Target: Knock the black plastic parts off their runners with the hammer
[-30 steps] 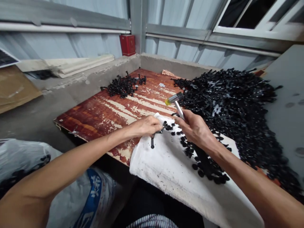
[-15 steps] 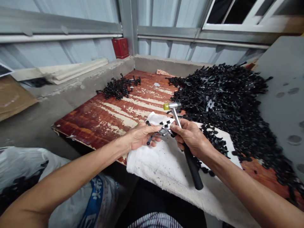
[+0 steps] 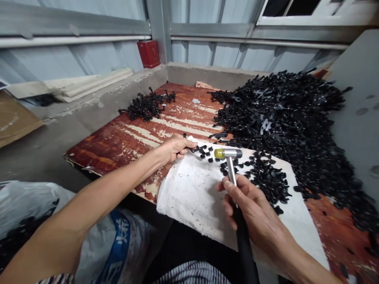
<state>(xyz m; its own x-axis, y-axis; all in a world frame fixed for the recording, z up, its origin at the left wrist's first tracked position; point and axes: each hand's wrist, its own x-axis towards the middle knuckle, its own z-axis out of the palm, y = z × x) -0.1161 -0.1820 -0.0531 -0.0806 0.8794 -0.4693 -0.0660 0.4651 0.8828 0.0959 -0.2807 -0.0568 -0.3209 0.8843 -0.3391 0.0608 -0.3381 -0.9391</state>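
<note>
In my right hand (image 3: pixel 247 201) is a small mallet (image 3: pixel 232 167) with a yellow and a dark face on its metal head and a black handle. Its head hangs over a white cloth (image 3: pixel 192 201). My left hand (image 3: pixel 176 148) is closed on a dark linked part (image 3: pixel 194 149) at the cloth's far left corner; fingers cover much of it. Several black round-headed pieces (image 3: pixel 204 150) lie just right of that hand. A heap of similar black pieces (image 3: pixel 271 175) rests on the right side of the cloth.
A large pile of black parts (image 3: pixel 275 106) covers the right of the worn red table (image 3: pixel 112 146). A smaller pile (image 3: pixel 148 104) sits at the back left. A grey panel (image 3: pixel 361 118) borders the right, and a plastic bag (image 3: pixel 89 236) stands below left.
My hands have moved apart. The right one went down and right with the mallet; the left went slightly up and left with the linked part, now mostly hidden.
</note>
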